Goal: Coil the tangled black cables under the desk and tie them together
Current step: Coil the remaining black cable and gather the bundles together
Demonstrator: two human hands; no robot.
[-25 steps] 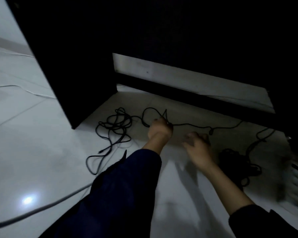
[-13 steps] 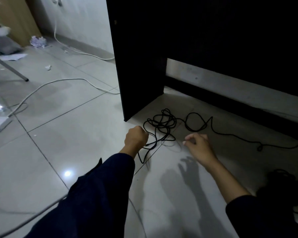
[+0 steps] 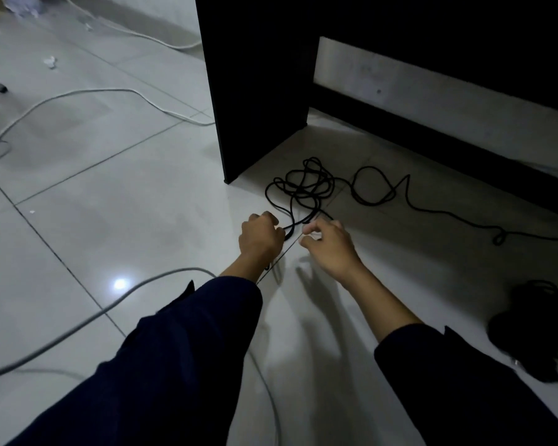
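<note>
A thin black cable (image 3: 306,188) lies in a loose tangle on the tiled floor by the foot of the black desk panel (image 3: 258,91). From the tangle it trails right in loops toward the desk's back rail. My left hand (image 3: 261,236) is closed around a strand of this cable just below the tangle. My right hand (image 3: 327,243) sits right beside it, thumb and fingers pinched where the same strand passes. A second dark bundle of cable (image 3: 535,329) rests on the floor at the far right, away from both hands.
A grey-white cord (image 3: 78,320) runs across the floor under my left sleeve, and another white cord (image 3: 87,91) curves over the tiles at the left. Scraps of paper (image 3: 50,62) lie at the far left. The desk's low back rail (image 3: 464,143) bounds the space behind.
My left hand has moved right, toward the tangle's lower edge. My right hand has come left beside it and pinched shut. The view has shifted slightly left and down.
</note>
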